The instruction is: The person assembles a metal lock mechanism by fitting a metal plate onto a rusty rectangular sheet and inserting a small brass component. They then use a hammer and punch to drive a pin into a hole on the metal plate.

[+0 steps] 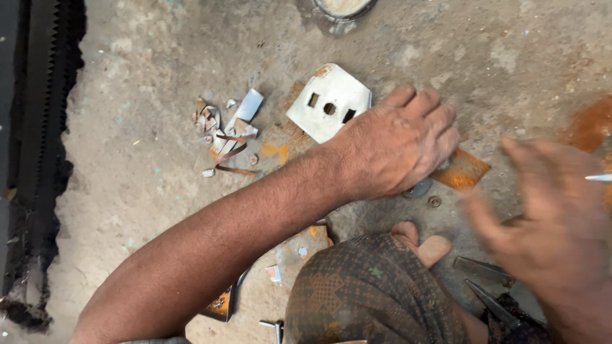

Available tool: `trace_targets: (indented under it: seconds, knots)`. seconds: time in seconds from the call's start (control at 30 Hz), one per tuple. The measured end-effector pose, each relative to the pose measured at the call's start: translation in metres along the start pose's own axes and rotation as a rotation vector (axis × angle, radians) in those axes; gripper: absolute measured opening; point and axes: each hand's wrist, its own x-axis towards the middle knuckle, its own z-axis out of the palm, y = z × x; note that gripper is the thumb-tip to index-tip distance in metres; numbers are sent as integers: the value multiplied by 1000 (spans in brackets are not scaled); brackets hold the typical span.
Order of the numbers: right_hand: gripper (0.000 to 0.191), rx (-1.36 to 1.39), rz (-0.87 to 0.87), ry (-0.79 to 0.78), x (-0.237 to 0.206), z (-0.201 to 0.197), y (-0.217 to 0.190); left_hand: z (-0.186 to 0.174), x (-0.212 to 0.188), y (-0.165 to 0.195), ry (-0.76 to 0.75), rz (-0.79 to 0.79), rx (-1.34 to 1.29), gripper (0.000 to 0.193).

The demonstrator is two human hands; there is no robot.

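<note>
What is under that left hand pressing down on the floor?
The left hand covers part of a rusty orange metal sheet, beside a pale cut-out plate. What lies directly beneath the palm is hidden.
</note>
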Motion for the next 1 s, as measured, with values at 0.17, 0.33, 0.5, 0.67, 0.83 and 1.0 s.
trace_targets:
  seconds: [0.17,0.33,0.5,0.67,0.83,1.0]
  knots:
    - [72,51,19,-174,3,9,-22,-11,-14,14,-109,45,-99,30]
    - [60,157,124,-118,-24,7,-10,-2,-52,12,214,-175,-199,53]
    - [49,462,408,-105,-62,7,13,29,-107,27,-382,-501,-222,33]
    - [55,327,391,-127,-104,1,10,56,-123,43,-224,-589,-246,22]
    - [55,367,409,-143,-134,-19,-8,28,-139,44,-36,-779,-481,30]
    - [49,407,411,-87,-162,-50,-29,-56,-188,56,361,-995,-625,27]
